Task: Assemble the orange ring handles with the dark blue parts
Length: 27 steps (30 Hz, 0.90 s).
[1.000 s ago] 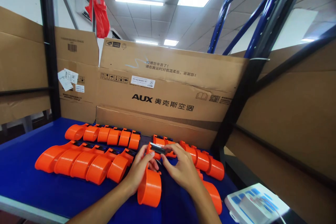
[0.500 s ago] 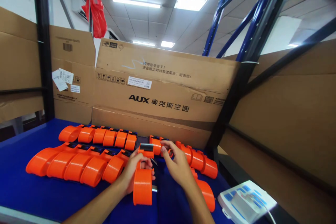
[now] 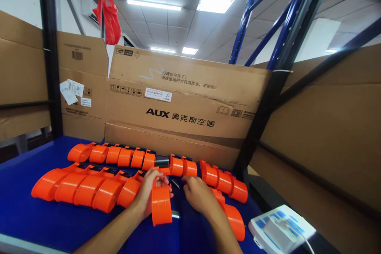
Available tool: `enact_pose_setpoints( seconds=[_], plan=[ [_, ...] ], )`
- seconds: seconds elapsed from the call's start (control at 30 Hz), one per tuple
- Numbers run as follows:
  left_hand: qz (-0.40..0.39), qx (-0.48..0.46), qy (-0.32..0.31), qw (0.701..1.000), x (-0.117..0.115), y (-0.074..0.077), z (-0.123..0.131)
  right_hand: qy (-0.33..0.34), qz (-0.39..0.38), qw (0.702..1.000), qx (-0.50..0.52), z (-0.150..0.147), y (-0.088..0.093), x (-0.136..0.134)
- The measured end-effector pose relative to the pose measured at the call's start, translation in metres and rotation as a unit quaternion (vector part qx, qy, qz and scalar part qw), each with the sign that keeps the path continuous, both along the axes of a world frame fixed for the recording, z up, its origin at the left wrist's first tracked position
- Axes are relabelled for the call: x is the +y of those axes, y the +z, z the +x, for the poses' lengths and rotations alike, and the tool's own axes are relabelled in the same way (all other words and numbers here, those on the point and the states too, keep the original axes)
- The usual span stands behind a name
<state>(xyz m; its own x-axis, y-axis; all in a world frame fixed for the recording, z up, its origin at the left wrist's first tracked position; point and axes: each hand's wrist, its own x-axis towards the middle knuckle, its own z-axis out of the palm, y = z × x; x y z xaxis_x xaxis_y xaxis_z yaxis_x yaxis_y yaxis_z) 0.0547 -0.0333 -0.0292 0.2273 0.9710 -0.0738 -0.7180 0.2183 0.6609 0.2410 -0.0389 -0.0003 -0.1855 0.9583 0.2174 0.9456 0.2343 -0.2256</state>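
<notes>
An orange tape dispenser [image 3: 161, 205] with a wide round ring is in my left hand [image 3: 148, 190]. My fingers wrap around its narrow part. A dark, shiny plate [image 3: 162, 161] shows at its far end, and a short metal piece [image 3: 176, 214] sticks out at the right of the ring. My right hand [image 3: 199, 193] is low over the blue table surface [image 3: 190, 230], right of the dispenser. Its fingers are curled in and their tips are hidden, so what they hold cannot be made out. A thin pale sliver [image 3: 175, 183] lies between the hands.
Two rows of similar orange dispensers [image 3: 85, 190] stand to the left, with several more [image 3: 224, 181] at the back and right. A white power strip [image 3: 281, 228] with a plugged-in cable lies at front right. Cardboard panels [image 3: 184, 99] and dark posts [image 3: 264, 115] enclose the table.
My right hand has moved down from the back row toward the table, and its fingers have curled in. My left hand still holds the dispenser, its ring slightly higher.
</notes>
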Motion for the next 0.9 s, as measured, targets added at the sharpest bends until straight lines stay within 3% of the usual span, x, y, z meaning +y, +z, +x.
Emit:
enact_pose_setpoints(
  seconds=[0.1,0.27,0.37,0.5,0.6,0.77,0.9],
  plan=[
    [-0.009,-0.012,-0.002,1.000,0.002,-0.001,-0.001,-0.001,-0.029,1.000,0.009,0.001,-0.002,0.002],
    [-0.047,-0.057,-0.043,0.996,0.005,0.002,-0.009,0.103,-0.055,0.992,0.054,-0.007,-0.003,-0.001],
    [-0.056,-0.088,-0.068,0.992,0.006,0.004,-0.013,0.128,-0.043,0.989,0.065,-0.010,-0.002,-0.001],
    [-0.047,-0.062,-0.107,0.991,0.003,0.003,-0.013,0.044,-0.001,0.999,-0.013,-0.013,-0.003,-0.001],
    [-0.020,-0.040,-0.102,0.994,0.000,0.001,-0.010,-0.009,-0.002,0.997,-0.071,-0.017,-0.006,-0.002],
    [-0.005,-0.018,-0.083,0.996,-0.002,0.000,-0.004,0.006,-0.018,0.997,-0.079,-0.023,-0.010,-0.001],
    [0.012,0.002,-0.040,0.999,-0.001,-0.001,0.000,0.032,-0.007,0.999,-0.029,-0.023,-0.016,0.002]
  ],
)
